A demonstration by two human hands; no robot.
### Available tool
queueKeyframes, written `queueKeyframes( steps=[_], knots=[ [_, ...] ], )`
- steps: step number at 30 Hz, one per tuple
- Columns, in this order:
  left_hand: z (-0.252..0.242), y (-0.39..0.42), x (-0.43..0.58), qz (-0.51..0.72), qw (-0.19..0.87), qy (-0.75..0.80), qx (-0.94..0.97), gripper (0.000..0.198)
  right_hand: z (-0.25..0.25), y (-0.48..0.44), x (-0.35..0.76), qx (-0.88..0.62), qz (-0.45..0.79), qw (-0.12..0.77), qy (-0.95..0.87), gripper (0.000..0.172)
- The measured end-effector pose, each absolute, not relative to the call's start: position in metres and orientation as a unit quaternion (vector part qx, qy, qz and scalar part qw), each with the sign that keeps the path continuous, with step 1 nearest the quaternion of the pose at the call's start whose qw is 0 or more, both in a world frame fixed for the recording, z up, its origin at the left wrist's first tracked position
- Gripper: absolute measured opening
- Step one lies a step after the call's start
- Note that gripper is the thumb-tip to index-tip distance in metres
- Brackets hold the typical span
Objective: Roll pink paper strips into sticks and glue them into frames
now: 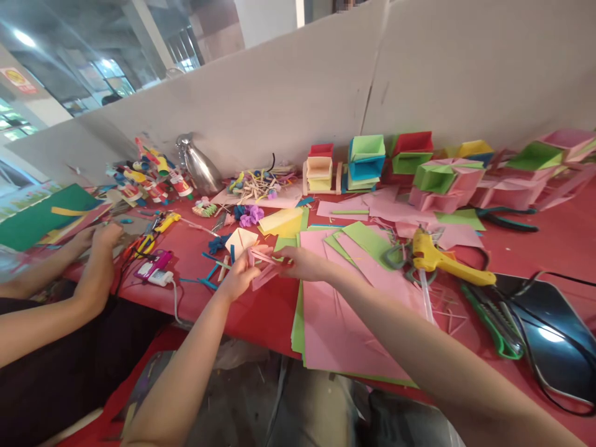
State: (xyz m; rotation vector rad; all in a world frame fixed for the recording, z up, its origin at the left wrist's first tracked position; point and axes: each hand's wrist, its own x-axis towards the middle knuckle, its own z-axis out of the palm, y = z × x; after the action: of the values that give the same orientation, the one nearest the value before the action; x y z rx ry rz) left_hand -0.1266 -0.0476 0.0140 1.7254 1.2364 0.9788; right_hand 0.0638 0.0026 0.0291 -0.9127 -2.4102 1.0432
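Both hands, left (241, 277) and right (302, 263), pinch a pink paper strip (264, 268) at counter (261, 310) centre; glue gun (437, 256) at three o'clock. Uneven pulling could tear it.

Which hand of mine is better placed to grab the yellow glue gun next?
Probably the right hand: the glue gun lies to its right on the red table, while the left hand pinches the pink paper piece farther away.
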Motion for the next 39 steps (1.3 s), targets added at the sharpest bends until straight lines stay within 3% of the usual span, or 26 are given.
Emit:
queueKeyframes(
  steps=[3, 7, 12, 17, 21, 24, 28, 39],
  knots=[
    [0.028, -0.044, -0.115, 0.365, 0.432, 0.448, 0.692, 0.055, 0.040, 0.004, 0.094, -0.336, 0.397, 0.180, -0.835, 0.031],
    [0.042, -0.032, -0.082, 0.329, 0.460, 0.382, 0.730, 0.053, 0.051, -0.007, 0.137, -0.368, 0.412, 0.188, -0.812, 0.041],
    [0.033, -0.008, -0.029, 0.314, 0.472, 0.326, 0.757, 0.053, 0.046, -0.020, 0.181, -0.407, 0.406, 0.214, -0.790, 0.040],
    [0.017, 0.006, -0.001, 0.290, 0.471, 0.282, 0.784, 0.054, 0.029, -0.018, 0.209, -0.453, 0.367, 0.237, -0.777, 0.024],
    [0.007, 0.010, -0.018, 0.241, 0.467, 0.293, 0.799, 0.069, 0.019, -0.020, 0.217, -0.456, 0.368, 0.236, -0.776, 0.015],
    [0.005, 0.012, -0.034, 0.198, 0.401, 0.332, 0.831, 0.055, 0.015, -0.022, 0.217, -0.461, 0.376, 0.232, -0.770, 0.017],
    [0.009, 0.015, -0.036, 0.133, 0.410, 0.350, 0.832, 0.034, 0.010, -0.022, 0.216, -0.474, 0.382, 0.229, -0.760, 0.016],
    [0.011, 0.011, -0.029, 0.140, 0.404, 0.331, 0.841, 0.015, 0.012, -0.029, 0.210, -0.508, 0.307, 0.227, -0.773, 0.027]
  ],
)
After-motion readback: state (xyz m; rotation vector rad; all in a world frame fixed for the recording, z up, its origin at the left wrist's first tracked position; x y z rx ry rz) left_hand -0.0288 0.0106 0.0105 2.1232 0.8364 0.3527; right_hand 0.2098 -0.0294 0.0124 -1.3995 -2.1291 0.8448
